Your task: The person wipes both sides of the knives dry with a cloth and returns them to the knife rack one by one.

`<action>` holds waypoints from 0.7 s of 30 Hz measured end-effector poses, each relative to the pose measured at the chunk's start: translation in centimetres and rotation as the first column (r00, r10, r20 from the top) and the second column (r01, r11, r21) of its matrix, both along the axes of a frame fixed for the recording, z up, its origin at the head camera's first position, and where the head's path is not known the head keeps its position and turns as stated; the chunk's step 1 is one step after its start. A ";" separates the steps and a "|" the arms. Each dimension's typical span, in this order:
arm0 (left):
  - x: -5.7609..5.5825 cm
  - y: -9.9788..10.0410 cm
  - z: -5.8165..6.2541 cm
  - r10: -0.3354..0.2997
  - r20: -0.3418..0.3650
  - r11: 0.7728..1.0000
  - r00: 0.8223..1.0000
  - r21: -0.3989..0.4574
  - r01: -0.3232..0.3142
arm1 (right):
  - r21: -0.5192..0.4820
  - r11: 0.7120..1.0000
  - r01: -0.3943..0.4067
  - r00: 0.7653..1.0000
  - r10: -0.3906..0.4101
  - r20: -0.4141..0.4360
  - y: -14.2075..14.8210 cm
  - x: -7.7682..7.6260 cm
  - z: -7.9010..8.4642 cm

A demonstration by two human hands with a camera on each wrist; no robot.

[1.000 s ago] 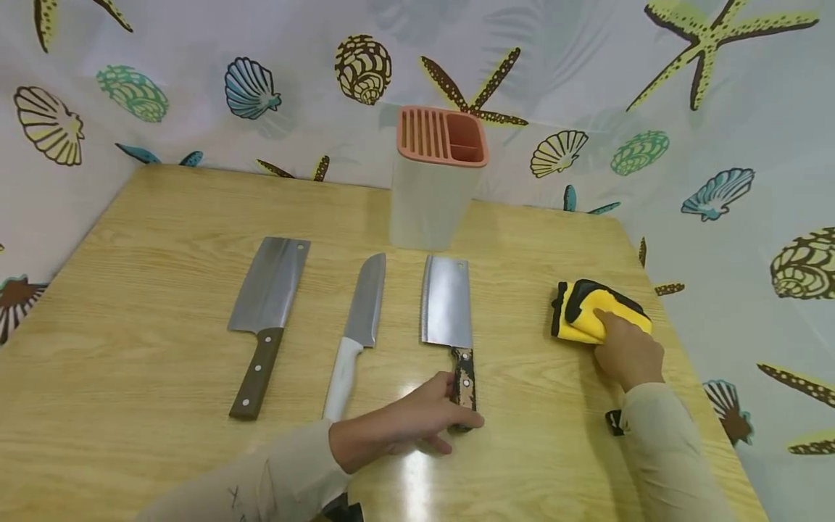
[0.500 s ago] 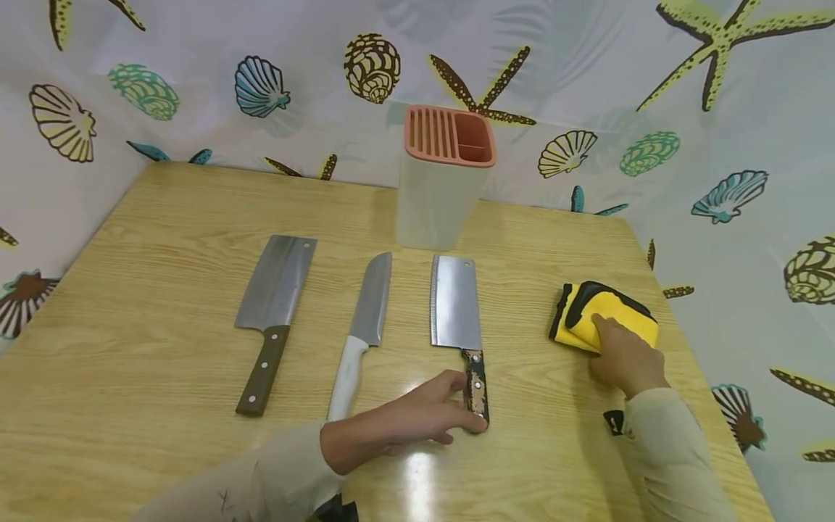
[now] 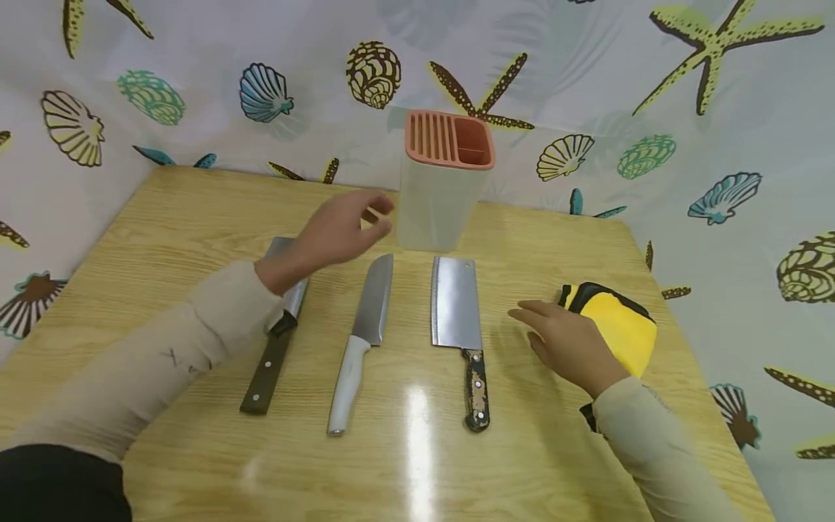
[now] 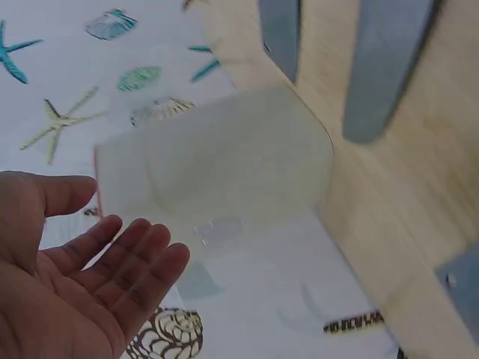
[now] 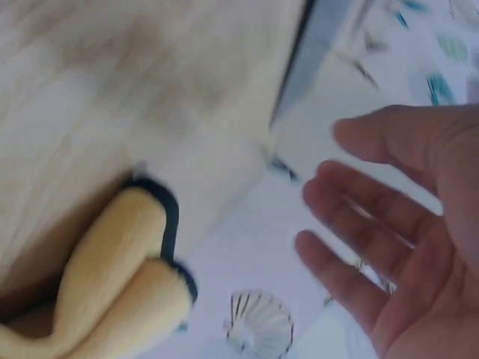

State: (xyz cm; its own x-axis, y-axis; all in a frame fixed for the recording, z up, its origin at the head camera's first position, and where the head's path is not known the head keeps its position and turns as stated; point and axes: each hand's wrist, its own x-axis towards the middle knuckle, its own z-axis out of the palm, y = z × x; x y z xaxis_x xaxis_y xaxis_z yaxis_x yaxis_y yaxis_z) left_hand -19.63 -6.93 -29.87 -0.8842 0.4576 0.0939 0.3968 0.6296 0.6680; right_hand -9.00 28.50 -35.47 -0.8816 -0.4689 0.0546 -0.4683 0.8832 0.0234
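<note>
My left hand hovers beside the white knife block, fingers loosely bent and holding nothing; the left wrist view has the block just past the fingertips. Its coral top has slots and a divided compartment. My right hand is over the table, left of the folded yellow cloth with black edging, fingers spread and holding nothing. Three knives lie in a row: a brown-handled cleaver, partly hidden by my left arm, a white-handled knife, and a cleaver with a worn black handle.
The wooden table ends at the back and right against a hanging cloth printed with shells and starfish. The knife block stands near the back edge, behind the knives.
My left hand has left the worn-handled cleaver and moved up and left toward the knife block. My right hand has come off the yellow cloth and shifted left. The knives stay in place.
</note>
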 end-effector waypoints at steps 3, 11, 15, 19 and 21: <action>-3.6 -0.6 0.8 0.049 -0.111 0.987 0.993 -0.148 -0.065 | -0.007 1.000 -0.007 1.000 0.007 0.009 -1.3 -0.1 -0.8; -8.7 -0.2 2.9 0.069 -0.071 0.950 0.995 -0.299 -0.087 | -0.154 0.977 0.148 0.974 -0.117 0.196 -3.8 1.5 -2.8; -9.9 0.4 3.2 0.066 -0.015 0.963 0.998 -0.261 -0.068 | -0.106 0.994 0.007 0.999 -0.001 0.054 -3.6 1.4 -3.7; -10.6 1.3 3.2 0.054 0.016 0.973 0.998 -0.227 -0.049 | -0.004 0.985 -0.170 0.985 0.170 -0.031 -3.5 0.8 -3.8; -10.8 1.7 3.1 0.049 0.025 0.977 0.998 -0.211 -0.043 | 0.056 0.968 -0.246 0.966 0.250 -0.068 -3.5 0.5 -3.7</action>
State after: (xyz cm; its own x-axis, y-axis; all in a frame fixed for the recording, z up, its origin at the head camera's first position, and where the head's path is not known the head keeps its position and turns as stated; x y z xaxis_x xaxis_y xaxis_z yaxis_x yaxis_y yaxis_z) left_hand -30.46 -5.23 -26.76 -0.9056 0.4232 -0.0271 0.3459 0.7741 0.5302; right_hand -8.46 24.99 -39.15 -0.7318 -0.6758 0.0879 -0.6679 0.7369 0.1047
